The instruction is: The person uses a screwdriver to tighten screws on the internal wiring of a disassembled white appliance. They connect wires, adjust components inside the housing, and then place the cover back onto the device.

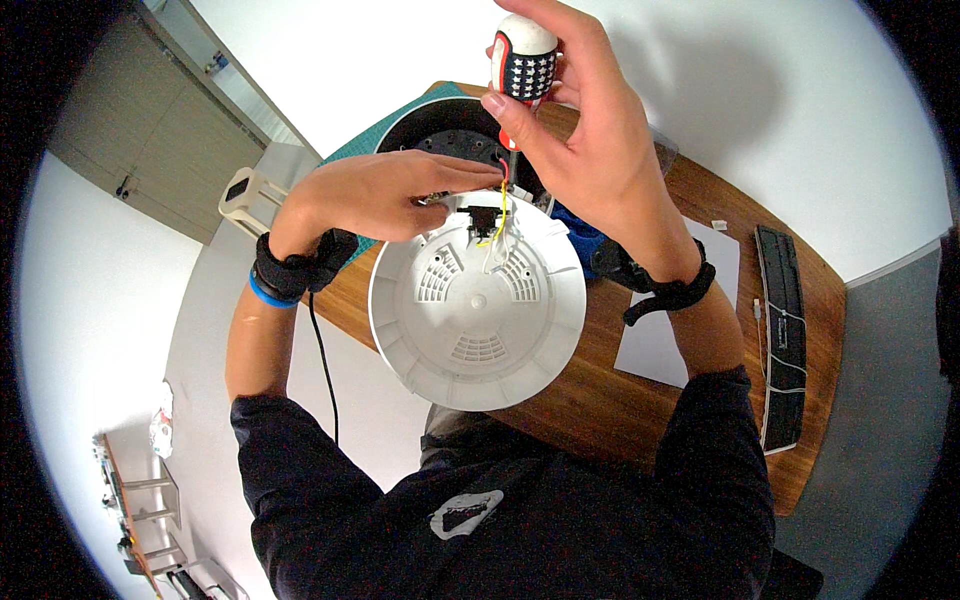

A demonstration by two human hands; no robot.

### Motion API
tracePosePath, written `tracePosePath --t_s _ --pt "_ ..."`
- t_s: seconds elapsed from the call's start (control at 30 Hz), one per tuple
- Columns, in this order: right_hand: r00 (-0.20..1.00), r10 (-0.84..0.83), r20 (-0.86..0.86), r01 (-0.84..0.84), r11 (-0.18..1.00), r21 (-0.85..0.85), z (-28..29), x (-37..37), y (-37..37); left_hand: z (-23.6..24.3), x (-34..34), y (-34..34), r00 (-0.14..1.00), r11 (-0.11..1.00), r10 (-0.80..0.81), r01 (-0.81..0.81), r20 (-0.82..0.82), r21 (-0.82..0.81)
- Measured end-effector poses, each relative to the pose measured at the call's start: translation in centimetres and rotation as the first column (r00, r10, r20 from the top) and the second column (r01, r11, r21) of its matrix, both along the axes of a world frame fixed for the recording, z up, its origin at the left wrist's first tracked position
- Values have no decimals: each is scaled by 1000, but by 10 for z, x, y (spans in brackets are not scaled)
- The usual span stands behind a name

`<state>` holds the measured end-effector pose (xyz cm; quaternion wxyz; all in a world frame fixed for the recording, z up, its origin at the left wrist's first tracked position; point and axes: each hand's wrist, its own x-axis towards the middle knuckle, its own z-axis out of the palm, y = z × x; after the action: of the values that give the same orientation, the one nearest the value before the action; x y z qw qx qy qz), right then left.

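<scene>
Our right grip (590,140) grasps the screwdriver (525,75), its shaft (513,168) beside our left grip (370,195), whose hold we cannot tell.

My black shirt (580,500), one, white-and-black front print (466,514); black wrist straps (682,291), two; blue band (271,290), one, left side.

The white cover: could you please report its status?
Right grip on screwdriver. Left grip at far edge of white cover. Yellow wire close to screwdriver.
</scene>
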<state>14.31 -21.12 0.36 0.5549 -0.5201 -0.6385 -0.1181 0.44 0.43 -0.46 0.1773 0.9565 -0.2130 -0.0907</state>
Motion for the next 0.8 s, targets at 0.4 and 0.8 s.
tracePosePath --t_s 0.4,0.8 --pt "995 15 -95 -16 1000 -9 5 -5 -6 3 0 -2 1000 1000 7 -7 -24 -17" --pt "946 -303 113 320 926 -199 -27 47 -31 2 0 -2 999 1000 21 -20 -41 15"
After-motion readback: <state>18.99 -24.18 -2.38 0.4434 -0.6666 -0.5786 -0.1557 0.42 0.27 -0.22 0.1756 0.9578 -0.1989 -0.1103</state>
